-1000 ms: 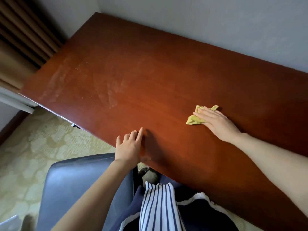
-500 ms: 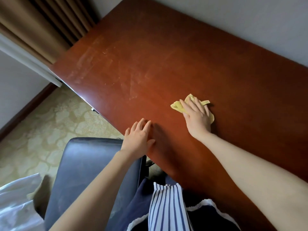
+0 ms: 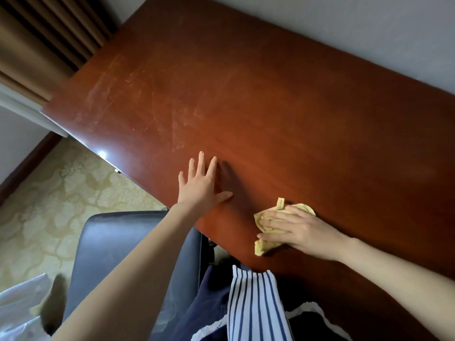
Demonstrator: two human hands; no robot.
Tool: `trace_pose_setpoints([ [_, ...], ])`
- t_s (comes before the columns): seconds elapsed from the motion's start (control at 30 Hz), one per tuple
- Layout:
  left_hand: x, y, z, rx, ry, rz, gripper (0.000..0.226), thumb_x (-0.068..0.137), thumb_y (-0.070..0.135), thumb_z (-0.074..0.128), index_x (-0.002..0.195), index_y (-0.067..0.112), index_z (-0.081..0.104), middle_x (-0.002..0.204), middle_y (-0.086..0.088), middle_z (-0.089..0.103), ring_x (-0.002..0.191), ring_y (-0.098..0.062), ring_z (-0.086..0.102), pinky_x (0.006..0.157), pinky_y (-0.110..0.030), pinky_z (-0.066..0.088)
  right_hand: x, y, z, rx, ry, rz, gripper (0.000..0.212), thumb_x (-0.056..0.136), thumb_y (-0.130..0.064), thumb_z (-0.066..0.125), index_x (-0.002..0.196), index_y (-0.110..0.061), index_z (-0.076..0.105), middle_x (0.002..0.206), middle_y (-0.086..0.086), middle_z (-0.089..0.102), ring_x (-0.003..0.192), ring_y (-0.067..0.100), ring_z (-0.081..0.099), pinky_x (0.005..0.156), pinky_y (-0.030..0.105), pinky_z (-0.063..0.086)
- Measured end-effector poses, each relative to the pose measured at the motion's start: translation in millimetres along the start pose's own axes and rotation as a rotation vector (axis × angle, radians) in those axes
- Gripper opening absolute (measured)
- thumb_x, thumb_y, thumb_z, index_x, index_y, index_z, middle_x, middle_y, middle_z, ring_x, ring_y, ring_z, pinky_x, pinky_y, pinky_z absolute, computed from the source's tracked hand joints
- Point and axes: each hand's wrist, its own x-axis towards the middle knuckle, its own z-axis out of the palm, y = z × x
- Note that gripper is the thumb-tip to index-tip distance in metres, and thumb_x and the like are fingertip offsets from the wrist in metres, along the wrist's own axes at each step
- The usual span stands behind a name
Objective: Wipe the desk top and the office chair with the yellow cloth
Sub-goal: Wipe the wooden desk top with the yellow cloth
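The office chair (image 3: 118, 247) stands at the near edge of the desk top (image 3: 270, 107), the left hand (image 3: 200, 188) lies flat beside that edge with fingers spread, and the right hand (image 3: 295, 230) presses the yellow cloth (image 3: 263, 247) there with fingers extended, close together.

Soft, moderate daylight comes from the left of the right grip (image 3: 295, 230). Far left of it, a white glare spot burns on the bench (image 3: 270, 114) edge. The left grip (image 3: 200, 185) throws a blurred shadow toward the right grip. Wide-angle distortion bends the bench edges; focus is fairly sharp.
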Motion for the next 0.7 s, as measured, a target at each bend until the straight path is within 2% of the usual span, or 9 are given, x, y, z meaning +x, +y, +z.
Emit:
trace_pose_setpoints([
  [0.13, 11, 4, -6, 0.066, -0.035, 0.058, 0.104, 0.081, 0.063, 0.058, 0.152, 0.025, -0.008, 0.158, -0.003, -0.019, 0.146, -0.03, -0.011, 0.115, -0.054, 0.007, -16, 47, -23, -0.015, 0.024, 0.053, 0.066, 0.082, -0.012, 0.071, 0.138, -0.036, 0.045, 0.143, -0.006, 0.048, 0.137, 0.013, 0.034, 0.109, 0.037, 0.029],
  [0.2, 18, 5, -7, 0.09, -0.047, 0.064, 0.105, 0.081, 0.064, 0.058, 0.151, 0.026, -0.009, 0.158, -0.002, -0.019, 0.146, -0.031, -0.011, 0.115, -0.055, 0.006, -15, 72, -36, -0.007, 0.04, 0.138, 0.072, 0.076, -0.009, 0.076, 0.136, -0.035, 0.046, 0.141, -0.003, 0.049, 0.135, 0.014, 0.035, 0.107, 0.034, 0.026],
  [0.33, 22, 6, -5, 0.113, -0.057, 0.056, 0.1, 0.084, 0.065, 0.052, 0.151, 0.026, -0.012, 0.159, -0.003, -0.016, 0.146, -0.032, -0.009, 0.115, -0.054, 0.004, -3, 121, -56, -0.004, 0.058, 0.358, 0.075, 0.081, -0.006, 0.069, 0.143, -0.033, 0.036, 0.146, -0.003, 0.041, 0.138, 0.016, 0.032, 0.108, 0.041, 0.029],
  [0.47, 26, 6, -6, 0.15, -0.07, 0.05, 0.091, 0.089, 0.064, 0.041, 0.151, 0.023, -0.012, 0.159, -0.005, -0.016, 0.146, -0.032, -0.009, 0.115, -0.053, 0.003, 30, 168, -73, 0.038, 0.062, 0.568, 0.061, 0.095, -0.013, 0.051, 0.143, -0.037, 0.022, 0.152, -0.002, 0.033, 0.143, 0.015, 0.02, 0.113, 0.041, 0.02],
  [0.7, 31, 9, -10, 0.178, -0.095, 0.031, 0.086, 0.091, 0.065, 0.035, 0.151, 0.022, -0.009, 0.16, -0.005, -0.012, 0.146, -0.034, -0.006, 0.114, -0.054, 0.002, 130, 206, -85, 0.048, 0.162, 0.955, 0.048, 0.103, -0.02, 0.037, 0.149, -0.032, 0.027, 0.158, 0.001, 0.022, 0.146, 0.022, 0.012, 0.117, 0.044, 0.014],
])
